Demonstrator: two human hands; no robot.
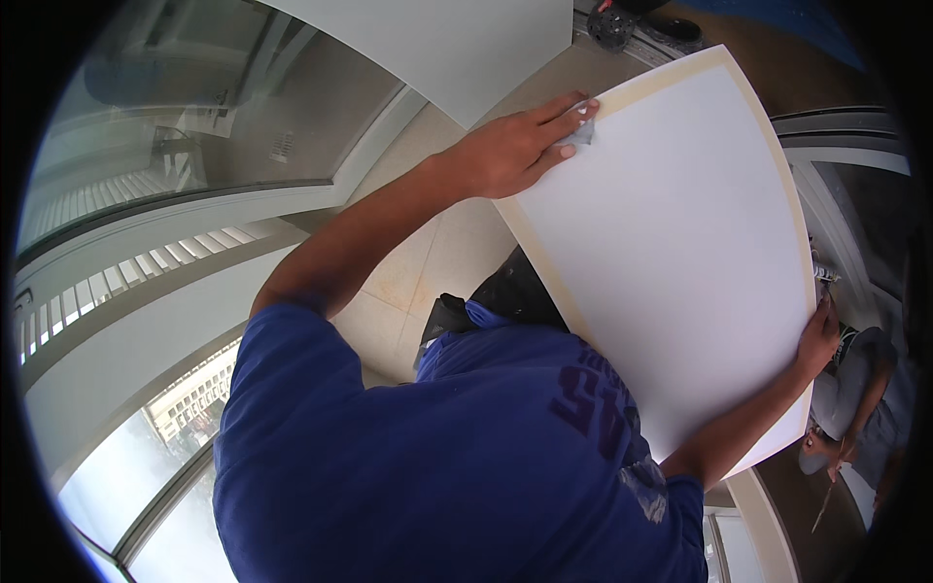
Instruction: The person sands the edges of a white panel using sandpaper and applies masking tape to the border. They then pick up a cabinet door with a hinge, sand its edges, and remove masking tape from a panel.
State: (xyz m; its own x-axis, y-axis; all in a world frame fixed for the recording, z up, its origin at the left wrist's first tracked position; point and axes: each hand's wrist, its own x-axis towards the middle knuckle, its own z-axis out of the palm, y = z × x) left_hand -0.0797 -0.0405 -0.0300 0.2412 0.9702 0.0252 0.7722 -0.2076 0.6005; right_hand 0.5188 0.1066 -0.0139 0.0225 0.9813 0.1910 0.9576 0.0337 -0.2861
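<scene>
A large white panel (671, 223) with a cream border along its edges stands tilted in front of me, reaching from my lap to the upper right. My left hand (520, 151) is at its upper left edge. Its fingers press a small crumpled greyish, partly see-through piece (583, 126) against the border. I cannot tell whether that piece is cloth or plastic. My right hand (819, 340) grips the panel's right edge, with some of the fingers hidden. Just above those fingertips a small dark thing shows, too small to name.
Another pale panel (457, 49) stands at the top. Glass panes (194, 126) and a slatted railing (146, 272) line the left. A seated co-worker (860, 398) holds a thin stick (824, 505) at the right. Dark footwear (612, 27) lies on the tiled floor (394, 272) beyond.
</scene>
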